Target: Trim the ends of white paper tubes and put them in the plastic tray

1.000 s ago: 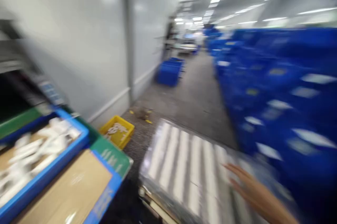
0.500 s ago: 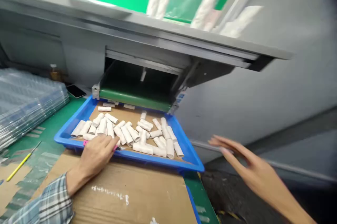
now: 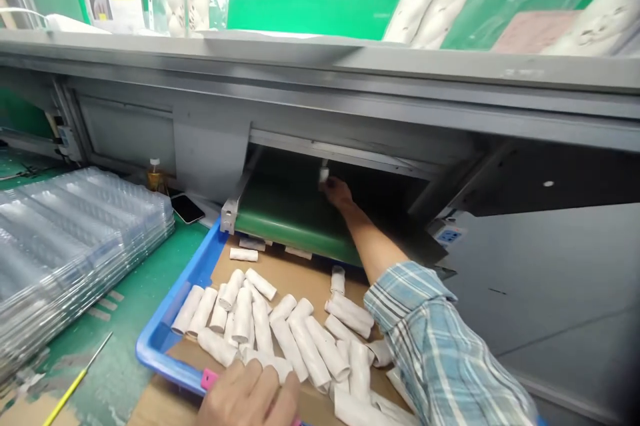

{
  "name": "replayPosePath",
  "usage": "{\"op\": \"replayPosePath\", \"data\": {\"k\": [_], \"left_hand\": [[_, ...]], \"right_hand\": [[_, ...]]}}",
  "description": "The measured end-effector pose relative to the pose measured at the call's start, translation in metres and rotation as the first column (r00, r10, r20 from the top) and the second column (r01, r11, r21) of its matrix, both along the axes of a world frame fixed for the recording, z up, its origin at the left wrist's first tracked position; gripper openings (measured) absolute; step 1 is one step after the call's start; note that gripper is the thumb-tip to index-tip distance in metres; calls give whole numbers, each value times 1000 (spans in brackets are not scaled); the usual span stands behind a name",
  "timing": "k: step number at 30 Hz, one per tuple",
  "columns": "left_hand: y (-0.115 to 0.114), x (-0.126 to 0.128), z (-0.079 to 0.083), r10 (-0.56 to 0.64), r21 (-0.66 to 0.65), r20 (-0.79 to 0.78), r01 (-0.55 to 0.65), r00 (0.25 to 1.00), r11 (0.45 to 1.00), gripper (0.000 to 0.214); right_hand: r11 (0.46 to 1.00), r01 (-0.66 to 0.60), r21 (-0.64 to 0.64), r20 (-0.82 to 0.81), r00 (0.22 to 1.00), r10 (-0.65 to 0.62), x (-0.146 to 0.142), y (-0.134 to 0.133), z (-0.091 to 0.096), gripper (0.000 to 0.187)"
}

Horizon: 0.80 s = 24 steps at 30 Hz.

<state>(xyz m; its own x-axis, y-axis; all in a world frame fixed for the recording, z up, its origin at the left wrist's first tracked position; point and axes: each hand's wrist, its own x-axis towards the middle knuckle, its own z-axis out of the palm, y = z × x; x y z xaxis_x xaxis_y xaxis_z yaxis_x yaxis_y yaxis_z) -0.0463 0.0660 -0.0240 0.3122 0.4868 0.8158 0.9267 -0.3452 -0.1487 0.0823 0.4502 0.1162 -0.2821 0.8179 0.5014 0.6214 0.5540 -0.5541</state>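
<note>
My left hand is closed around a pink-handled tool at the near side of a blue tray. Most of the tool is hidden, so its kind cannot be made out. Across the tray stretches my right arm in a plaid sleeve. My right hand reaches over a green conveyor belt in the dark opening, its fingers closed at a small white roll. Many short white rolls lie loosely heaped on the tray's cardboard lining.
Stacked clear plastic trays stand on the left, near a phone and a small bottle. A yellow-handled pick lies on the green table. Above the opening runs a grey shelf edge holding bagged white pieces.
My right hand has come from the open space at the right onto the belt, at the white roll. My left hand keeps the pink tool. The view has swung right and closer.
</note>
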Motion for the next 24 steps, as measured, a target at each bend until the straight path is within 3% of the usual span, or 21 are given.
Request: {"op": "replayPosePath", "data": {"k": [2,4,7,9,11,13,14,16,18,20,22,24], "left_hand": [[-2,0,1,-25,-8,17,25,1000,1000,24],[-5,-2,5,-66,-51,58,69,996,996,27],[-12,-9,13,-110,-154,124,129,986,980,31],[-18,-14,18,-167,-137,177,193,970,972,32],[-25,-16,24,-205,-95,279,239,938,966,29],[-32,-12,31,-176,-167,455,278,873,946,46],[-35,-8,35,-149,-241,550,327,822,914,61],[-38,5,42,-117,-377,698,502,707,778,74],[-39,19,47,-125,-407,801,687,585,602,61],[-37,32,50,-116,-360,881,810,458,462,45],[-33,42,49,-81,-307,927,865,366,397,40],[-31,47,46,-55,-287,942,878,332,383,41]], "right_hand": [[996,-87,4,80,993,87,-11,-18,4,31],[979,-204,14,166,966,199,-11,-56,6,26],[932,-360,32,256,905,341,9,-143,1,29],[912,-409,36,268,883,386,33,-211,-7,33],[896,-442,45,184,885,427,60,-277,-19,34],[903,-429,28,59,903,427,84,-331,-33,33],[910,-414,13,4,910,414,94,-353,-39,32],[928,-371,-23,-94,925,368,109,-384,-49,31],[941,-332,-59,-192,929,316,119,-401,-57,30],[945,-312,-101,-318,910,267,127,-406,-64,30],[924,-344,-168,-473,850,231,132,-404,-72,34],[870,-418,-263,-606,773,189,135,-401,-82,41]]}}
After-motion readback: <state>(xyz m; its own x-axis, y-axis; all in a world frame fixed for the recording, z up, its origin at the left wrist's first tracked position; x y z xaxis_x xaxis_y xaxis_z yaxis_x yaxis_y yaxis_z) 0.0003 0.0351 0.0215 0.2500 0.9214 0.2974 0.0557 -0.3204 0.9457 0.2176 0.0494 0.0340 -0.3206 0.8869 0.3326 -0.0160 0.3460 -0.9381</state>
